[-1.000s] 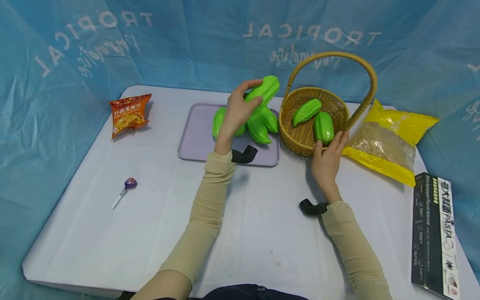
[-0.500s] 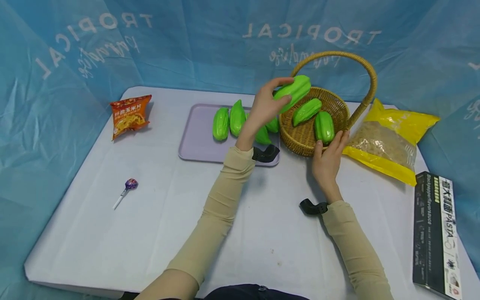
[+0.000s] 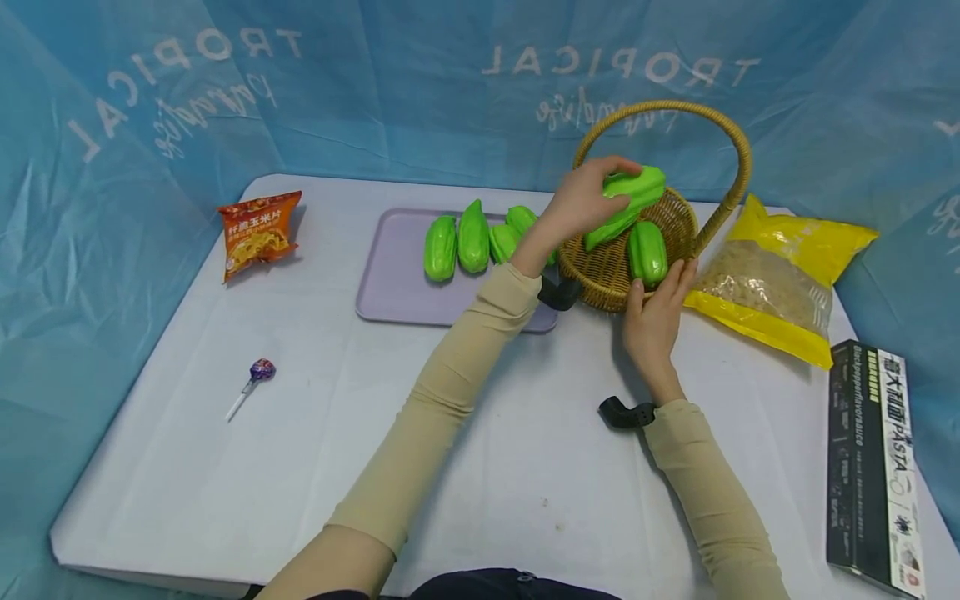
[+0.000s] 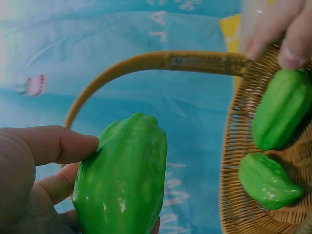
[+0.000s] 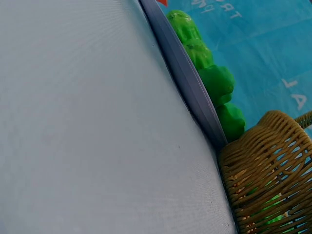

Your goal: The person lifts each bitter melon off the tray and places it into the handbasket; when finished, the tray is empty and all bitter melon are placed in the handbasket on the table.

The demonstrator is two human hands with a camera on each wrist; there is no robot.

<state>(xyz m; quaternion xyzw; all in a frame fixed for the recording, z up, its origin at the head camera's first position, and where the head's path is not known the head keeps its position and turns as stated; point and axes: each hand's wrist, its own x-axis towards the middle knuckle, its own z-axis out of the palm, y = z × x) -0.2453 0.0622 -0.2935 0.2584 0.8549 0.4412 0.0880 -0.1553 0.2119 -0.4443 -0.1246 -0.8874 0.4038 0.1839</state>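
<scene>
My left hand point(image 3: 583, 202) grips a green ridged gourd point(image 3: 636, 188) and holds it in the air over the wicker basket point(image 3: 600, 283), under its arched handle point(image 3: 667, 108). In the left wrist view, thumb and fingers point(image 4: 53, 144) wrap the gourd point(image 4: 122, 185), with the handle point(image 4: 161, 61) behind it. Two more gourds point(image 3: 647, 252) lie inside the basket point(image 4: 234, 161). My right hand point(image 3: 655, 310) holds the basket's near rim, fingers curled over its edge. Several gourds point(image 3: 473, 237) lie on the lilac tray point(image 3: 397, 283) to the left.
An orange snack packet point(image 3: 258, 229) and a lollipop point(image 3: 258, 368) lie on the left of the white table. A yellow bag point(image 3: 780, 283) sits right of the basket, and a black pasta box point(image 3: 870, 467) lies at the right edge. Blue sheeting surrounds the table.
My left hand has carried the gourd rightward from above the tray to over the basket. The right hand has stayed on the basket rim.
</scene>
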